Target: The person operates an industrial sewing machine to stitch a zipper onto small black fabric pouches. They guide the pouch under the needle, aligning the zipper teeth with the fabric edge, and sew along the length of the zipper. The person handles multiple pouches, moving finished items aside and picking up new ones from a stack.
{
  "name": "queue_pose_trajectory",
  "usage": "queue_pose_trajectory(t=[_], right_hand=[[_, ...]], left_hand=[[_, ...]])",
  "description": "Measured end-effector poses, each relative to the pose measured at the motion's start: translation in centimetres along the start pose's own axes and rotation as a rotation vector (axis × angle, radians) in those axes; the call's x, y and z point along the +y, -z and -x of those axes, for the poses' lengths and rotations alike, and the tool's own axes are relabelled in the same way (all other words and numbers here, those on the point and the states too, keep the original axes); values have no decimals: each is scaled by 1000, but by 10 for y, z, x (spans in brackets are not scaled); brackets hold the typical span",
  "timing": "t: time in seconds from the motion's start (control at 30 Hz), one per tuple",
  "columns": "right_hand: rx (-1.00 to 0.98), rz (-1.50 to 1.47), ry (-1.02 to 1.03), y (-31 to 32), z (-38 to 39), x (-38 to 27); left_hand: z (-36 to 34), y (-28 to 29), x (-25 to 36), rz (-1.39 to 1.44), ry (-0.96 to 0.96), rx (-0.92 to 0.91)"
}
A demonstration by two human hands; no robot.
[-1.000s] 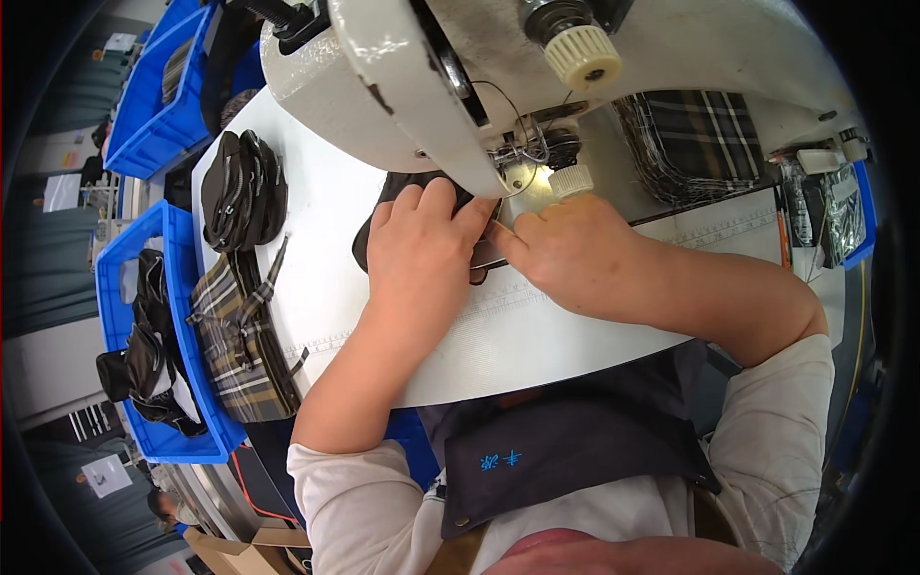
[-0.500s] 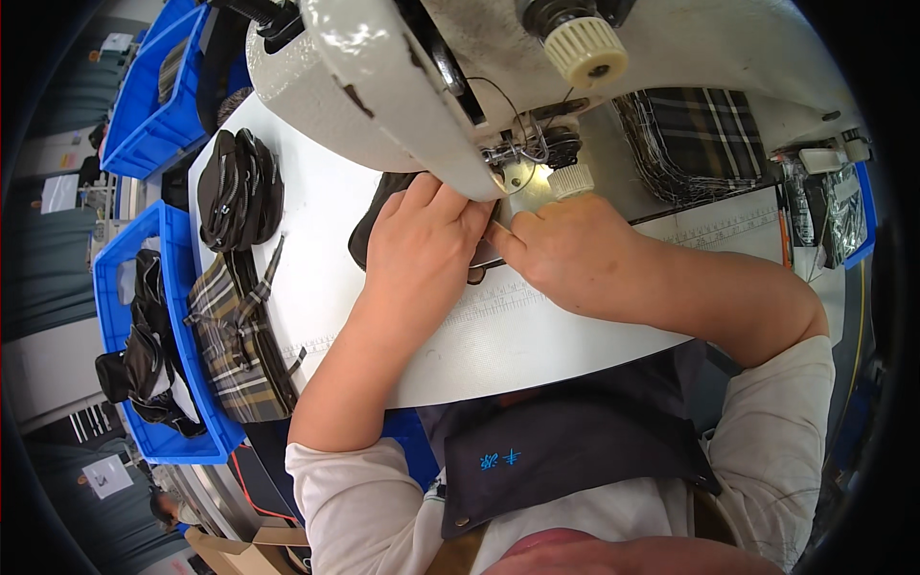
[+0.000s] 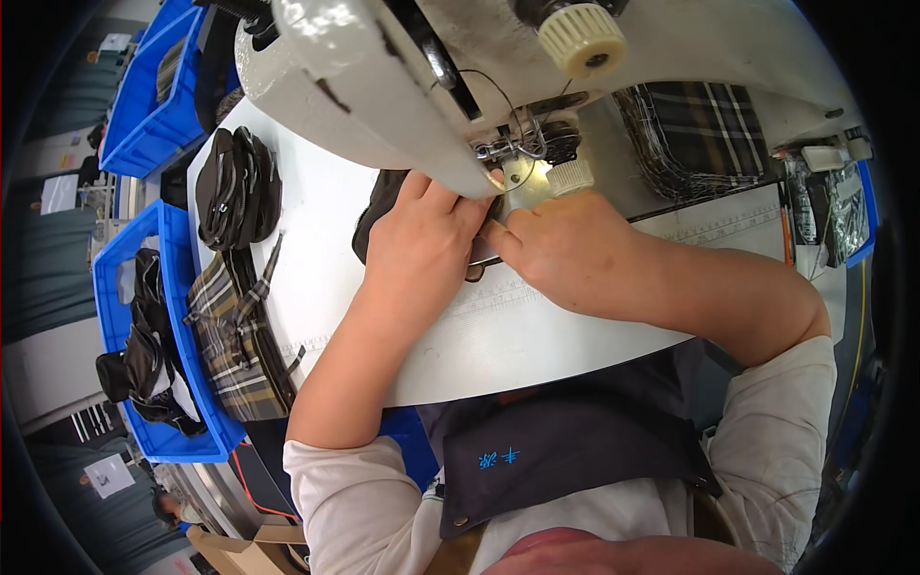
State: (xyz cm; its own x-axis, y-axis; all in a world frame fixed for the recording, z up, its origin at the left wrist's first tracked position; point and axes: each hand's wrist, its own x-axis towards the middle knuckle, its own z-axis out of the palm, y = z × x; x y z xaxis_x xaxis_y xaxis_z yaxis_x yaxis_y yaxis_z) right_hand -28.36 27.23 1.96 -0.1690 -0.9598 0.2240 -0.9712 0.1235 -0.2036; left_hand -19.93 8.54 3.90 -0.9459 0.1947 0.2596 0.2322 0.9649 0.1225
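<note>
The person wears a cream long-sleeved top, its sleeves pushed up above the elbows so both forearms are bare. Over it hangs a dark navy fabric apron [image 3: 565, 450] with small light-blue embroidered marks on the chest. The left hand [image 3: 417, 244] and right hand [image 3: 565, 249] are ungloved, without rings.

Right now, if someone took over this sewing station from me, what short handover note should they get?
Left hand: flat on the dark fabric piece, pressing it to the white table at the needle area.
Right hand: beside it, fingertips on the same piece under the sewing machine head.
Stack of dark pieces and plaid pieces lie at the left; more plaid fabric behind the machine.
Done: piece positioned at the needle. Left: cannot tell how much seam remains; hands hide it.
</note>
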Motion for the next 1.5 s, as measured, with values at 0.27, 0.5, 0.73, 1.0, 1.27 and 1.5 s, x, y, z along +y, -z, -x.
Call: queue_pose_trajectory(t=[0.27,0.5,0.73,1.0,1.27,1.5], right_hand=[[-33,49,-3,-1,2,1],[-19,27,-10,2,1,4],[8,44,-36,4,2,2],[15,40,-26,7,3,3],[-98,54,-52,25,6,9],[-54,57,-56,19,5,15]], left_hand=[[0,2,8,5,71,-39],[0,-4,12,-9,123,-23],[4,0,5,113,147,15],[0,-1,4,-41,-13,53],[1,-2,29,-102,109,-23],[-1,-4,27,-79,124,-1]])
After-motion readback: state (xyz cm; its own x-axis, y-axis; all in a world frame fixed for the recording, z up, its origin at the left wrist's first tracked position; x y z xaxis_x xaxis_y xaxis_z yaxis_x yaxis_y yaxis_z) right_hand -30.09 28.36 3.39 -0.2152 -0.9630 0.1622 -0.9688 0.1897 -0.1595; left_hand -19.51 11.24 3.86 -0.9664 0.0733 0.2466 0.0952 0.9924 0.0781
